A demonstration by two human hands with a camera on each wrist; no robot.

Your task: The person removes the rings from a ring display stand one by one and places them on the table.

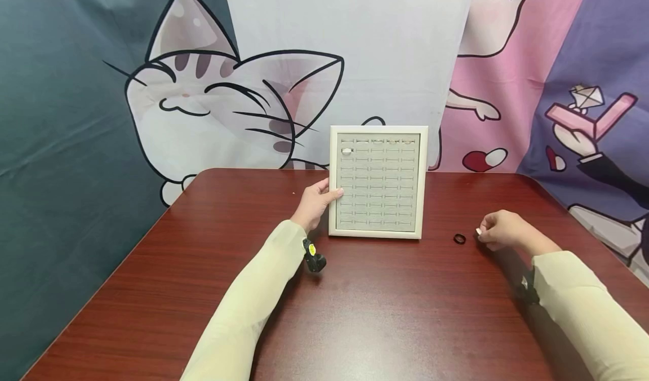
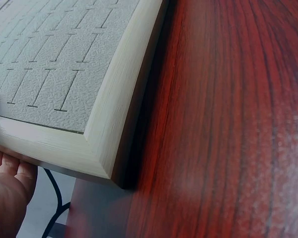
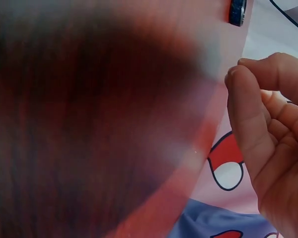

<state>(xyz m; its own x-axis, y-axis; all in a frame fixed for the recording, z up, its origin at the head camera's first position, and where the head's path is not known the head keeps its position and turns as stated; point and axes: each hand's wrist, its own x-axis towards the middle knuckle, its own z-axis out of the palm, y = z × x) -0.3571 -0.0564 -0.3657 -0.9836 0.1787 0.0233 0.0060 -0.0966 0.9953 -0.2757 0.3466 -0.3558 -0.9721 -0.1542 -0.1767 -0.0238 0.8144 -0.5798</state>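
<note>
Small white object point(image 1: 479, 231), exact shape unclear

Left fingers point(image 2: 10, 164) partly behind frame point(image 2: 111, 109), white piece point(image 1: 479, 231) too small to tell, tabletop point(image 3: 89, 109) blurred in right-wrist view

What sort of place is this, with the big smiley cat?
Probably an indoor corner set up for filming or demonstrations: there's a reddish-brown table, a cartoon backdrop behind it, and a framed ring display.
</note>
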